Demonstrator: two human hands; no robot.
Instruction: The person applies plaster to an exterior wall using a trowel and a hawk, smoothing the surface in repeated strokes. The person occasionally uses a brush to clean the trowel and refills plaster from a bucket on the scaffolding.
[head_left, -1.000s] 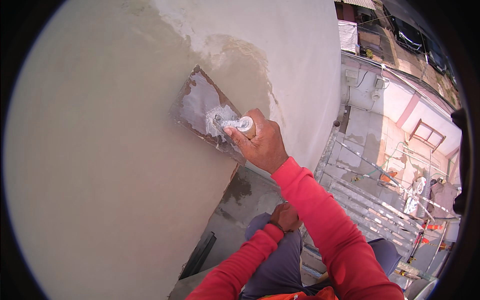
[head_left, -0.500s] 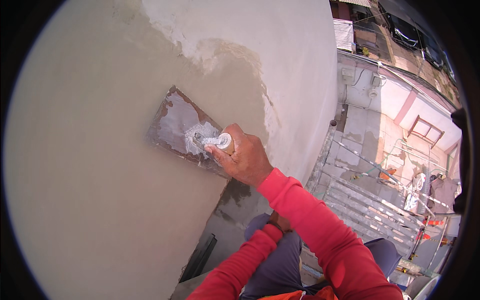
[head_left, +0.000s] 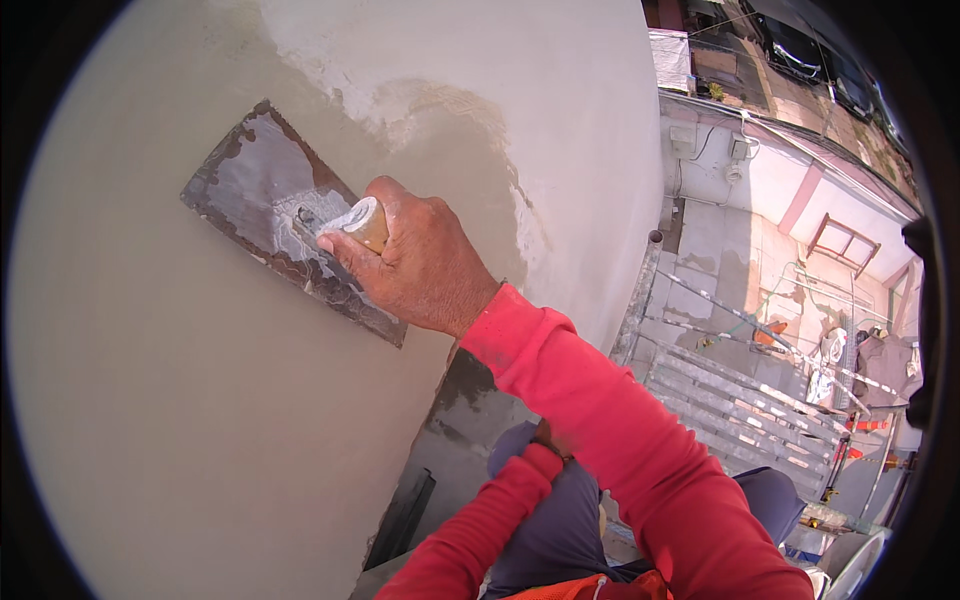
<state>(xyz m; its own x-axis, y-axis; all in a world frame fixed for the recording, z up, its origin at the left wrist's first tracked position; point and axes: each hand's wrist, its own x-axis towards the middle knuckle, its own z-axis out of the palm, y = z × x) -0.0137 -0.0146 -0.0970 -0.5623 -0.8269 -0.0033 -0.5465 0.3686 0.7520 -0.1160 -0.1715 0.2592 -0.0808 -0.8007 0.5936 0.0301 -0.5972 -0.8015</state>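
In my right hand [head_left: 425, 260] is a finishing trowel [head_left: 265, 185], its fingers wrapped round the thick handle. The trowel's rectangular metal blade is patched with brown and grey and has pale plaster around the handle mount. It lies against or very close to a smooth grey-beige plastered wall [head_left: 150, 400]. Above and right of the blade, damp plaster meets a whiter area along a ragged edge. Low in the view, my left hand [head_left: 547, 438] is by my knee, mostly hidden behind my right forearm, its fingers out of sight.
Below the wall's lower edge is a dark, grooved metal piece [head_left: 402, 520]. To the right stand a slatted metal scaffold platform [head_left: 745, 410] and a scaffold pole [head_left: 640, 290]. A round container [head_left: 860, 565] sits at lower right. Far below, a wooden frame [head_left: 843, 245] leans against a wall.
My right hand has moved the trowel left and upward across the wall, keeping its grip. My left hand stays by my knee. The view has shifted slightly.
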